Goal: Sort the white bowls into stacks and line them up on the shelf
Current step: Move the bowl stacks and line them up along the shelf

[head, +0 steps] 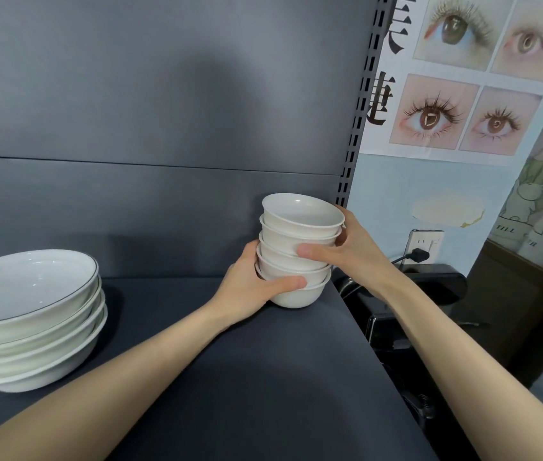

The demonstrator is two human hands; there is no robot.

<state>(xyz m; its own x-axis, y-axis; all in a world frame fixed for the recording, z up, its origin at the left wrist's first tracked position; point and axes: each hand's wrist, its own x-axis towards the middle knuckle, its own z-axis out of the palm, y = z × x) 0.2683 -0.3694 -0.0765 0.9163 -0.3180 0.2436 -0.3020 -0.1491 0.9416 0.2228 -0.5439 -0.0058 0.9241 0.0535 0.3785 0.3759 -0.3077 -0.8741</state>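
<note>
White bowls fill this head-camera view in two stacks on a dark grey shelf (pixel 230 377). Near its right rear corner we see a stack of small bowls (pixel 300 227): plain, deep and round, matte white, nested unevenly so the column leans a little. Its lowest bowl appears to rest on the shelf. The left hand (pixel 253 287) wraps the bottom of this stack, thumb across the front. The right hand (pixel 353 251) grips it higher up from the right, thumb pressed on a middle bowl. Well apart, at the left edge, sits a stack of wide bowls (pixel 30 311), shallow and glossy, each with a thin dark rim line. Right of the shelf we see a poster (pixel 456 78) of close-up eyes and a wall socket (pixel 423 247) with a black plug.
</note>
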